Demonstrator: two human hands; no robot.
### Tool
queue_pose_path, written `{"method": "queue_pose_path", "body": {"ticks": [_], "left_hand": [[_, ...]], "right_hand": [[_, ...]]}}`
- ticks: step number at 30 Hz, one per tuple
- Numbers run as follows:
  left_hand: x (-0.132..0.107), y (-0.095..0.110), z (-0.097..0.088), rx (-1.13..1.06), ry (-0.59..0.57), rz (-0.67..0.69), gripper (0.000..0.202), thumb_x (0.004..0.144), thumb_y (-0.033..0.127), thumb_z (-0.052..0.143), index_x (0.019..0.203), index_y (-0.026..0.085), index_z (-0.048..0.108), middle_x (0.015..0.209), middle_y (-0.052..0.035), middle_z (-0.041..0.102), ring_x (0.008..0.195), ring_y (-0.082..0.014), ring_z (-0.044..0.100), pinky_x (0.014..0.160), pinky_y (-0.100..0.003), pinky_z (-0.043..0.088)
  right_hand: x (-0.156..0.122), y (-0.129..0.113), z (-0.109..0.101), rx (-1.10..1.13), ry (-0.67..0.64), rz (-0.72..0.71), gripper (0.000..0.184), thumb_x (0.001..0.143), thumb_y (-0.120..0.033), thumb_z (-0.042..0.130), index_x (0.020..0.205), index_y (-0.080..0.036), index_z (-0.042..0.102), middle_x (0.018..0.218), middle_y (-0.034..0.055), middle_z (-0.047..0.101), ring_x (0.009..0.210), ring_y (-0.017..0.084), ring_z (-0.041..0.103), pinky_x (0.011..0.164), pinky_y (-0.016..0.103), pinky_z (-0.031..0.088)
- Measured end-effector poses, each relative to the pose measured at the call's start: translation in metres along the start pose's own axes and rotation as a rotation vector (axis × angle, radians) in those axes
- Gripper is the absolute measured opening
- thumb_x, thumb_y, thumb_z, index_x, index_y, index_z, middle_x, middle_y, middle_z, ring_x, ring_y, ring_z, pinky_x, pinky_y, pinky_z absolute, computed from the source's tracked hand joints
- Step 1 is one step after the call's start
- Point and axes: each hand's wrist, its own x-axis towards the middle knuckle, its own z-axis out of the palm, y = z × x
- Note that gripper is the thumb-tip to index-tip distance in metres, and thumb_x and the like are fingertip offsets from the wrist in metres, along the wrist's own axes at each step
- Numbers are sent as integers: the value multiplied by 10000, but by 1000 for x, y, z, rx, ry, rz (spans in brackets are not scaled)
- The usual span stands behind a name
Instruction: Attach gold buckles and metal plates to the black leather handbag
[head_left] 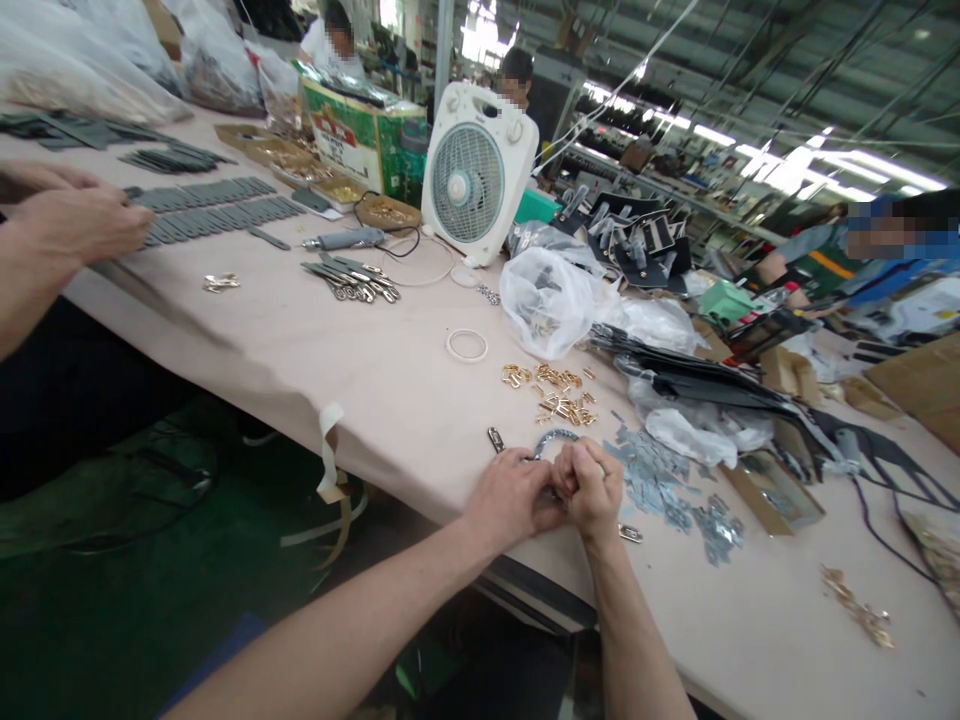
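Note:
Close together at the table's near edge, my left hand (pixel 510 497) and my right hand (pixel 592 488) are both closed. A grey, braided-looking curved strap (pixel 556 436) arcs out beyond them, its lower part hidden by my fingers. The left fingers pinch around its near end; what the right fist grips is covered. A dark piece with a metal buckle (pixel 496 440) pokes out past my left hand. Another metal buckle (pixel 631 533) lies by my right wrist. Gold-coloured metal fittings (pixel 564 408) are piled just beyond my hands, and flat grey metal pieces (pixel 651 472) spread to the right.
A white fan (pixel 480 175) stands at the back beside plastic bags (pixel 546 300). A tape roll (pixel 466 346) and a grey hand tool (pixel 345 240) lie left of centre. Another person's hands (pixel 86 215) work by rows of grey strips (pixel 217 215). A cardboard box (pixel 776 495) sits right.

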Motion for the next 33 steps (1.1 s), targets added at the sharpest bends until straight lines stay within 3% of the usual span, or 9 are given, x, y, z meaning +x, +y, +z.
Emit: {"method": "queue_pose_path", "body": {"ticks": [3, 5, 9, 12, 15, 19, 26, 29, 33], "left_hand": [[1, 3, -5, 5, -21, 6, 251, 862, 329, 753, 1086, 236, 692, 1130, -50, 769, 1231, -290, 599, 1121, -442, 462], [1, 5, -7, 7, -24, 10, 238, 858, 297, 740, 1085, 244, 691, 1145, -47, 769, 1229, -283, 604, 1130, -438, 453], [-3, 5, -6, 9, -7, 1, 398, 807, 481, 829, 1102, 268, 667, 1163, -32, 757, 1269, -308, 571, 1123, -470, 448], [-4, 3, -3, 20, 6, -12, 490, 764, 539, 868, 1119, 279, 652, 1156, -24, 752, 1293, -307, 555, 1108, -465, 453], [-4, 2, -1, 30, 11, -11, 498, 759, 530, 877, 1127, 284, 649, 1170, -25, 748, 1291, -300, 557, 1106, -457, 449], [-4, 2, -3, 49, -5, -2, 416, 808, 479, 840, 1119, 282, 647, 1182, -27, 745, 1283, -287, 558, 1103, -442, 448], [-3, 1, -5, 58, -24, 12, 374, 819, 392, 815, 1116, 261, 630, 1161, -42, 744, 1282, -295, 556, 1108, -449, 442], [-3, 1, -5, 46, -34, 12, 389, 798, 403, 832, 1096, 257, 628, 1135, -47, 744, 1250, -304, 572, 1082, -458, 453], [-3, 2, -3, 32, -20, -21, 468, 766, 526, 869, 1083, 275, 633, 1147, -33, 739, 1273, -315, 556, 1093, -477, 446]], "right_hand": [[-8, 0, 1, -276, -177, -152, 403, 1025, -334, 560, 645, -213, 502, 606, -27, 478, 560, 123, 453, 567, 304, 352], [-11, 0, 1, -313, -228, -190, 367, 1011, -311, 575, 662, -211, 522, 624, -22, 497, 581, 130, 468, 588, 312, 356], [-11, -8, -4, 54, 9, -153, 362, 1032, -293, 526, 678, -220, 499, 571, -51, 425, 490, 113, 386, 493, 280, 308], [-12, -20, -7, 289, 166, -203, 338, 1032, -267, 496, 698, -221, 509, 538, -72, 365, 434, 102, 317, 442, 259, 257], [-19, -24, -4, 268, 112, -233, 334, 1023, -258, 516, 691, -218, 518, 539, -63, 387, 454, 109, 356, 468, 263, 295], [-32, -11, 4, 95, 27, -240, 353, 1028, -255, 527, 677, -216, 527, 564, -43, 443, 504, 128, 443, 521, 293, 350], [-34, 6, 8, -149, 35, -254, 357, 1010, -292, 555, 660, -220, 562, 592, -12, 521, 540, 150, 491, 560, 329, 371], [-22, 4, 8, -102, 67, -162, 400, 1027, -345, 559, 645, -228, 533, 571, -22, 485, 521, 142, 459, 528, 315, 358], [-4, -13, 5, 140, 155, -9, 420, 1044, -383, 551, 657, -237, 480, 537, -64, 387, 428, 105, 332, 407, 255, 256]]}}
